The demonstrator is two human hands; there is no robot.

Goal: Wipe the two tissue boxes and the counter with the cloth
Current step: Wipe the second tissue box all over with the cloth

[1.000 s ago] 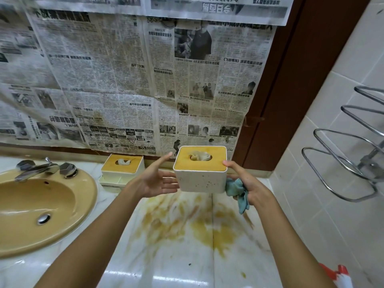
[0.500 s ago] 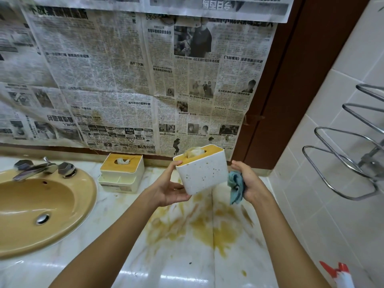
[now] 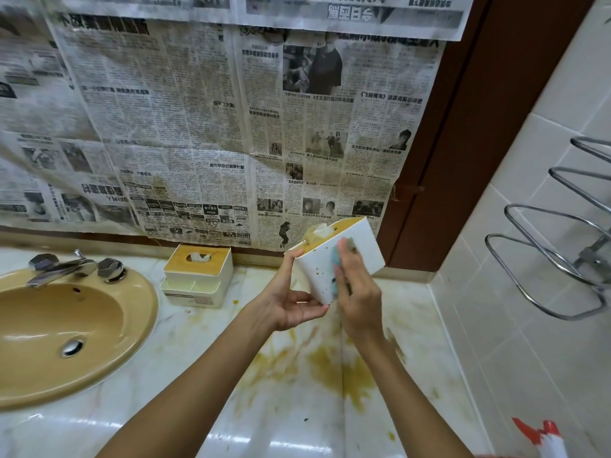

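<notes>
sitting at the surface's left edge, the yellow sink (image 3: 66, 325) is dry and unused. beside it, against the back edge, the second tissue box (image 3: 196, 276) waits untouched. the left hand (image 3: 291, 302) has its fingers clamped on the lifted tissue box (image 3: 360, 256), which a second ago was level and is now tilted, spotted side toward the camera. the right hand (image 3: 355, 299), then off to the side, now presses the blue cloth (image 3: 335, 259) onto that wall, fingers flat over it. wiping has begun; the stained surface (image 3: 330, 368) remains.
</notes>
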